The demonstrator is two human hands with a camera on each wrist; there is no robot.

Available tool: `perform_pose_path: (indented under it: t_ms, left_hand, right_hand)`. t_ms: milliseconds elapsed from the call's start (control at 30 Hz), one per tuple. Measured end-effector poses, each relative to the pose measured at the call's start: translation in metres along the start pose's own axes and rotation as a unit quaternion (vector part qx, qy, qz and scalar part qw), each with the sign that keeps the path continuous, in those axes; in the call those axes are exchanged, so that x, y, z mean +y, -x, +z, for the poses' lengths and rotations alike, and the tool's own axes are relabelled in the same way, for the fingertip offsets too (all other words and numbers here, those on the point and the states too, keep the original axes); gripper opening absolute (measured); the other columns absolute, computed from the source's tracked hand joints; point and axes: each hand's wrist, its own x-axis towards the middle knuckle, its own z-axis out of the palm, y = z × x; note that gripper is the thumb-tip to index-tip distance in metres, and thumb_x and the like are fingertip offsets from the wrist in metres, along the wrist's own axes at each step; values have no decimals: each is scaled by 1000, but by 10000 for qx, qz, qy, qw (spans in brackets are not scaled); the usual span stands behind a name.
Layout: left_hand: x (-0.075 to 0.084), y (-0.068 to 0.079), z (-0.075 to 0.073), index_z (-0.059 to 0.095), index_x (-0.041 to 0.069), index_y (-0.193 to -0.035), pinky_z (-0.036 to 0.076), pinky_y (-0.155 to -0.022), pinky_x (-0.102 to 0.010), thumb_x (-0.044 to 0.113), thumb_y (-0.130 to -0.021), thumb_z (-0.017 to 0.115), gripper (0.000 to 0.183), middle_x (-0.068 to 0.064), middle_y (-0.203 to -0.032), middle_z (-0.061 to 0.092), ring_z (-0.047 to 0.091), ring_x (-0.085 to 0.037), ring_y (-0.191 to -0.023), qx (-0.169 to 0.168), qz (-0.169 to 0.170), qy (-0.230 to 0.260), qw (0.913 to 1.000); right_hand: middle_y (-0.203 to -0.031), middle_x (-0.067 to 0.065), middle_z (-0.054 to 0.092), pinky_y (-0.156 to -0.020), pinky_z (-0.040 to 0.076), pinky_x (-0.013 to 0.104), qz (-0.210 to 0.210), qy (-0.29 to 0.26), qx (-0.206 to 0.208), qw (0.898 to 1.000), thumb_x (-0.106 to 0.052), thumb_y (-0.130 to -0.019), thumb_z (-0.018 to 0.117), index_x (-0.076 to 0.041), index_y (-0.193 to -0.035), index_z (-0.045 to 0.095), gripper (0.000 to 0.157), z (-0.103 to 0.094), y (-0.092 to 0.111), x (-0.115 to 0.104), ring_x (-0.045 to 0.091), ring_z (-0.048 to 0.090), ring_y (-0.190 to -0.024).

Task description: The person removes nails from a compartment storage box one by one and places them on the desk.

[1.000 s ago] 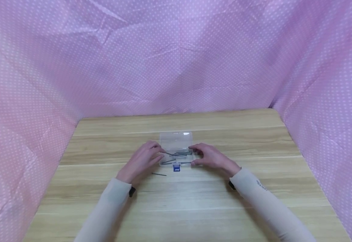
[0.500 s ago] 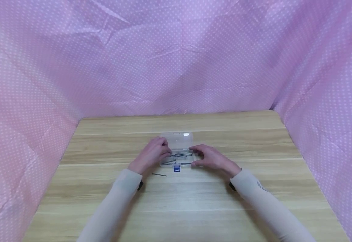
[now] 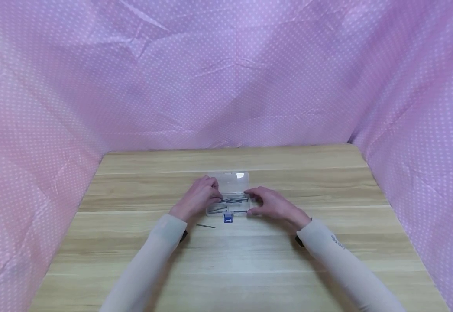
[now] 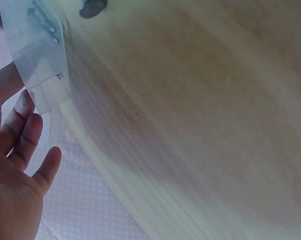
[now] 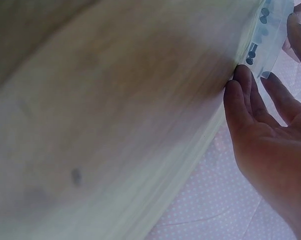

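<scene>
A clear plastic box [image 3: 239, 208] lies on the table with its lid [image 3: 230, 182] folded back and a blue-marked latch tab [image 3: 228, 218] at its front. Several grey nails [image 3: 236, 199] fill its back section, and more lie in the front compartments. Over the back left section, my left hand [image 3: 200, 196] pinches a nail whose far part shows among the others; fingertips hide the rest. My right hand [image 3: 271, 203] grips the box's right end, thumb at the front corner and fingers at the back. One loose nail [image 3: 205, 225] lies in front of the box.
The wood-grain table [image 3: 289, 268] extends around the box. Pink dotted cloth [image 3: 226, 86] hangs behind the table and along both sides. Dark straps' ends show under both sleeves [image 3: 148, 251].
My left hand has moved right and slightly inward, bringing its nail down over the back section of the box. The right hand stays on the box's right end; the loose nail lies still.
</scene>
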Motion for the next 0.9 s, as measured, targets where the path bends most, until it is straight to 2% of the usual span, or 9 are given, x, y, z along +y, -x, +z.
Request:
perform_pose_path:
  t_ms: [200,500,900]
  left_hand:
    - [1,1,-2,84,19,-99,44,-90,-38,16,-88,82,11,4,-99,61,49,-17,-96,-155,26,-102,9998]
    - [2,-2,-3,84,21,-97,43,-85,-36,18,-86,84,11,5,-98,64,51,-17,-95,-201,198,-420,9987]
    - [4,-5,-3,83,20,-94,44,-96,-41,21,-90,81,4,5,-98,60,50,-17,-96,-301,274,-719,9966]
  right_hand:
    - [-131,5,64,-104,49,47,-40,-38,-13,10000,-32,-86,86,-9,-147,56,73,1,0,1,21,59,-114]
    - [-134,5,63,-106,49,47,-17,-61,-32,10000,-31,-86,86,-9,-148,55,73,0,1,0,22,59,-118]
    - [-132,3,63,-105,49,45,81,-23,-8,10000,-30,-86,86,-11,-147,56,71,0,1,1,21,58,-115]
